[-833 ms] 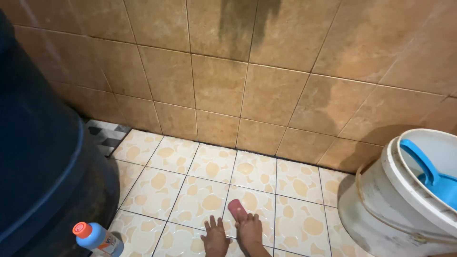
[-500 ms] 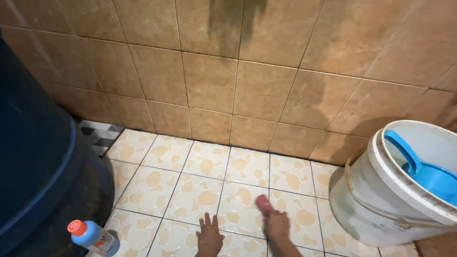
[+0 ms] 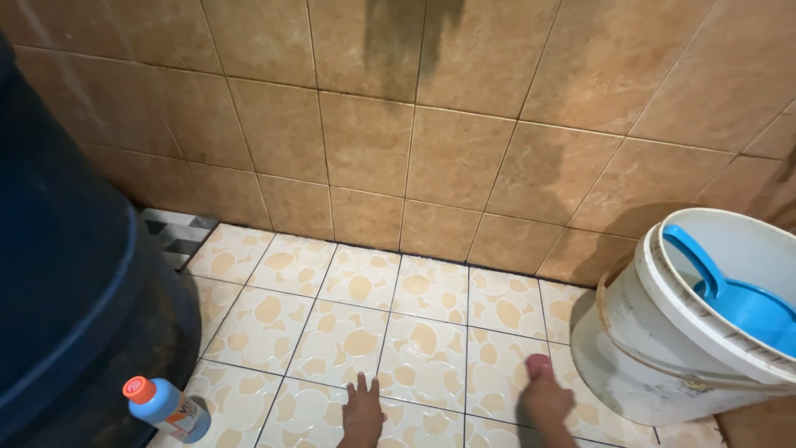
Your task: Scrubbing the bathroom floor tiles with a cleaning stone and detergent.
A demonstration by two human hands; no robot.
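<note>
Right hand (image 3: pixel 545 401) grips a pink scrubber (image 3: pixel 538 365) (probably); left hand (image 3: pixel 363 410) flat, open on floor tiles (image 3: pixel 348 340).

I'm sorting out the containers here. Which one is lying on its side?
The small blue bottle with the orange cap, lying on the floor tiles beside the big dark barrel. The barrel and the white bucket stand upright.

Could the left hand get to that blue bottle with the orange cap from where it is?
Probably yes: the left hand lies flat on the floor tiles, and only bare tile shows between it and the bottle by the dark barrel.
</note>
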